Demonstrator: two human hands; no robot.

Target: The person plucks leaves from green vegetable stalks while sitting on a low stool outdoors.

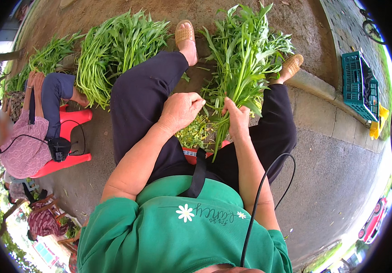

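My right hand [237,119] is closed around the stems of a bunch of water spinach [241,75], long green stalks with narrow leaves. The leaves point away from me, and the stem ends hang below my fist between my knees. My left hand [181,110] is raised beside it over my left thigh, apart from the bunch. Its fingers are curled in with thumb and forefinger pressed together; whatever they may hold is hidden. Yellowish-green trimmings [195,132] lie on the ground under my hands.
A big heap of the same greens [118,54] lies beyond my left knee. At left another person [27,145] sits on a red plastic stool [75,119]. A teal crate [354,84] and a yellow bag [379,122] stand by the kerb [312,84] at right.
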